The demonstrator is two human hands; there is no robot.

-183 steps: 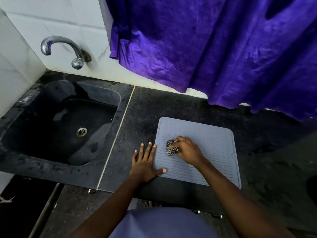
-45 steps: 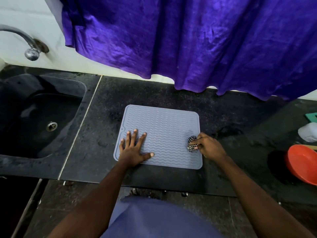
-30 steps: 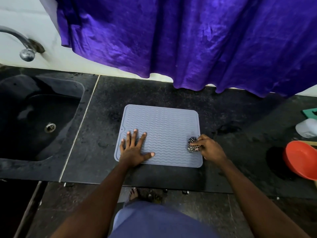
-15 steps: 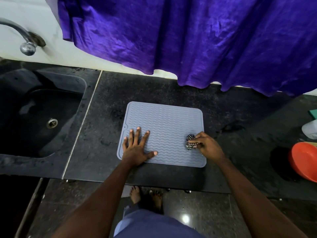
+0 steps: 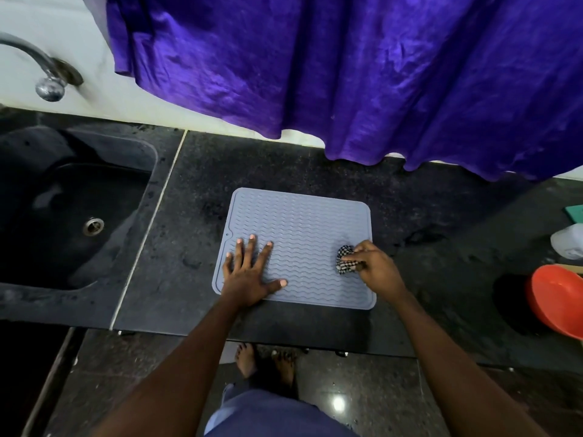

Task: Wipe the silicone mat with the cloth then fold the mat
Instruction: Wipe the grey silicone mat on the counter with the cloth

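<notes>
Flat on the dark stone tabletop (image 5: 284, 159) lies one grey silicone mat (image 5: 299, 222), unfolded, its wavy ridges facing up and its near edge close to the tabletop's front edge. Two bare hands are on it. The left hand (image 5: 249, 275) rests palm down on the mat's near left part, its grip spread wide: four fingers point away from the person and the thumb sticks out to the right, holding nothing. The right hand (image 5: 375, 266) sits at the mat's near right part, just inside the right edge, its grip pinched around one small checked black-and-white cloth (image 5: 345, 259), which is bunched into a wad and touches the mat surface. The two hands are well apart, with bare ridged mat between them.

To the left, one dark sink (image 5: 38, 279) is sunk into the stone, with one metal drain (image 5: 93, 226) in its bowl and one chrome tap (image 5: 41, 67) on the white wall above it. One purple curtain (image 5: 347, 74) hangs behind, its hem just above the tabletop's back edge. At the right edge of the view stand one orange bowl (image 5: 558, 298), partly cut off, one white container (image 5: 568, 246) and one green item (image 5: 575, 212), too cropped to identify. Below the tabletop edge, two bare feet (image 5: 268, 361) stand on the glossy floor.
</notes>
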